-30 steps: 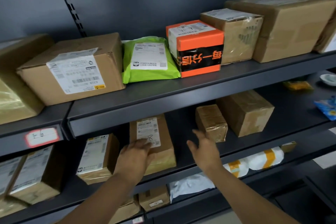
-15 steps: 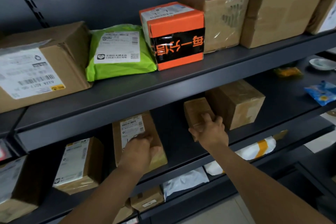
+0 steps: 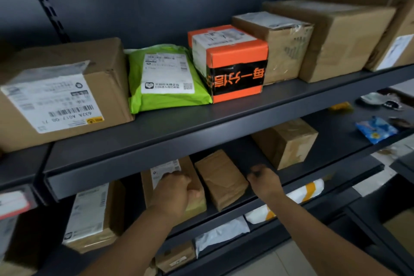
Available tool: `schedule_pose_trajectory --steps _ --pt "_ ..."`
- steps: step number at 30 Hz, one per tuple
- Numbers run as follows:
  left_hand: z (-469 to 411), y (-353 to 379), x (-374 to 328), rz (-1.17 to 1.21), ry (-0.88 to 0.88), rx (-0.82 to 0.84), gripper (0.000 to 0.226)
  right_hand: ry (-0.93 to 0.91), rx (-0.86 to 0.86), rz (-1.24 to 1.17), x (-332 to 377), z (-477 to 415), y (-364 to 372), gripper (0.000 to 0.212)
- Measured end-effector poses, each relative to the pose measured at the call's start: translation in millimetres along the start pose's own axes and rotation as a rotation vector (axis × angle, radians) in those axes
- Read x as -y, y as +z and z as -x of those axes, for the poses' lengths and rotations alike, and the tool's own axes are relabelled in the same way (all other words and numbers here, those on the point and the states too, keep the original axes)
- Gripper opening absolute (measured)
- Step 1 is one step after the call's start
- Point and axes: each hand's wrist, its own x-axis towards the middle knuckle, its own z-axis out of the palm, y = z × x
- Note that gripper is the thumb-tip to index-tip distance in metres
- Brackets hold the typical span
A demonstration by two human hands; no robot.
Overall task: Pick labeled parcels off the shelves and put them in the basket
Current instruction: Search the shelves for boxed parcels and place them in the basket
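On the middle shelf (image 3: 313, 177) stands a tall brown parcel (image 3: 197, 204) with a white label (image 3: 161, 170). My left hand (image 3: 173, 192) grips its front, fingers curled over the label and thumb on the box's face. Right beside it lies a small brown taped box (image 3: 220, 179), tilted, with no label showing. My right hand (image 3: 264, 180) is curled into a fist at that box's right edge, with nothing visible in its grip. No basket is in view.
The upper shelf (image 3: 201, 127) carries a large labeled carton (image 3: 67, 87), a green mailer (image 3: 165, 80), an orange box (image 3: 230, 63) and more cartons. Another brown box (image 3: 286, 141) sits right of my right hand. A labeled box (image 3: 94, 215) stands at the left, with white bags (image 3: 298, 195) below.
My right hand reached the small taped box, slid it left beside the labeled parcel, and now sits curled at its right edge. My left hand closed over the labeled parcel.
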Motion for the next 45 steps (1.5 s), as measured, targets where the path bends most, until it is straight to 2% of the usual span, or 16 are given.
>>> schedule_pose_trajectory --steps 3,5,7,9,13,15,17,19,23,27,30,33,35,37,39,45 --pt "-3 -1 1 -0.015 0.001 0.004 0.051 -0.127 -0.081 0.069 5 7 -3 0.043" --pt "-4 -1 2 -0.040 0.013 -0.001 0.051 -0.280 -0.014 0.182 17 15 3 0.064" --pt "-5 0 3 -0.061 0.024 -0.007 0.050 -0.391 0.091 0.429 28 22 17 0.083" --pt "-5 2 5 -0.067 0.040 -0.015 0.049 -0.361 0.134 0.602 35 28 31 0.086" --pt "-6 4 6 -0.065 0.050 -0.012 0.051 -0.209 0.081 0.471 31 22 35 0.077" --pt "-8 4 7 -0.054 0.050 -0.009 0.051 -0.093 0.131 0.164 25 10 24 0.071" --pt "-8 4 7 -0.051 0.055 -0.017 0.050 0.048 0.183 -0.239 17 1 13 0.055" --pt "-8 5 6 -0.059 0.064 -0.024 0.049 0.123 0.168 -0.378 6 -2 5 0.040" --pt "-8 4 5 -0.038 0.072 -0.024 0.049 0.098 0.045 -0.371 -9 -8 0 0.047" --pt "-4 3 3 -0.060 0.062 -0.033 0.050 0.040 0.098 -0.352 -9 -16 -1 0.042" --pt "2 8 0 -0.127 0.073 -0.109 0.048 0.016 0.135 -0.340 -11 -24 -7 0.042" --pt "12 21 -15 -0.238 0.206 -0.217 0.054 0.014 0.148 -0.340 -14 -33 -13 0.044" --pt "10 39 -27 -0.201 0.309 -0.294 0.057 0.009 0.171 -0.342 -16 -37 -19 0.044" --pt "9 49 -44 -0.113 0.358 -0.278 0.049 0.011 0.186 -0.351 -22 -44 -23 0.044" --pt "6 57 -63 -0.054 0.352 -0.203 0.054 0.008 0.202 -0.336 -29 -49 -26 0.043" --pt "-2 72 -93 -0.064 0.276 -0.081 0.049 0.061 0.275 -0.327 -44 -56 -33 0.024"
